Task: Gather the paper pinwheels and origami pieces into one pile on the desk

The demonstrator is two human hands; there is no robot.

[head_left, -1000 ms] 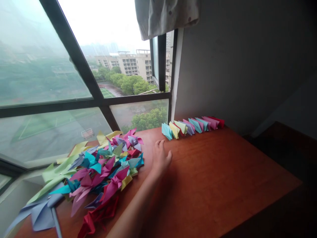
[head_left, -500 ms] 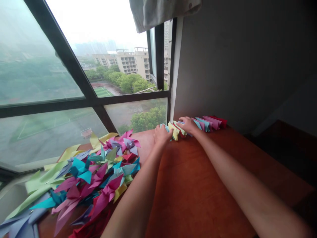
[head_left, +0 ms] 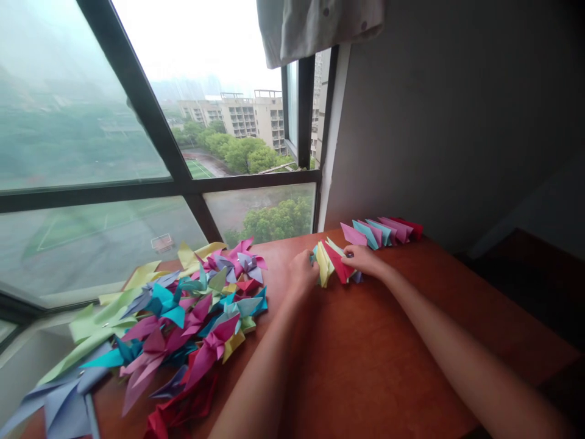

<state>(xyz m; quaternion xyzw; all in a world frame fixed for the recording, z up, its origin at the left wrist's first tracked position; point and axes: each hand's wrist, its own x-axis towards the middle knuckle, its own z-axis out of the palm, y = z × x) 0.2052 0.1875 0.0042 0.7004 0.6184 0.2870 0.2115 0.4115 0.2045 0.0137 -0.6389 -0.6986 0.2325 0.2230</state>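
Note:
Between my hands is a short row of folded paper pieces (head_left: 324,266), with yellow, red, pale green, light blue and purple showing. My left hand (head_left: 304,272) is closed on the left end of this row, at the light blue and yellow pieces. At the right end, my right hand (head_left: 364,260) pinches the row next to the red piece; some fingertips are hidden behind the paper. A second row of folded papers (head_left: 381,232), in pink, light blue and red, stands just beyond my right hand, apart from it.
A heap of colourful paper pinwheels (head_left: 196,323) covers the left side of the reddish-brown wooden table (head_left: 338,360). A dark-framed window (head_left: 256,178) rises behind the table, and a grey wall (head_left: 434,122) stands at the right. A pale curtain (head_left: 320,27) hangs above.
Both hands have drawn the short row of folded papers toward me, separating it from the row behind, which stays near the wall. The view has shifted slightly left.

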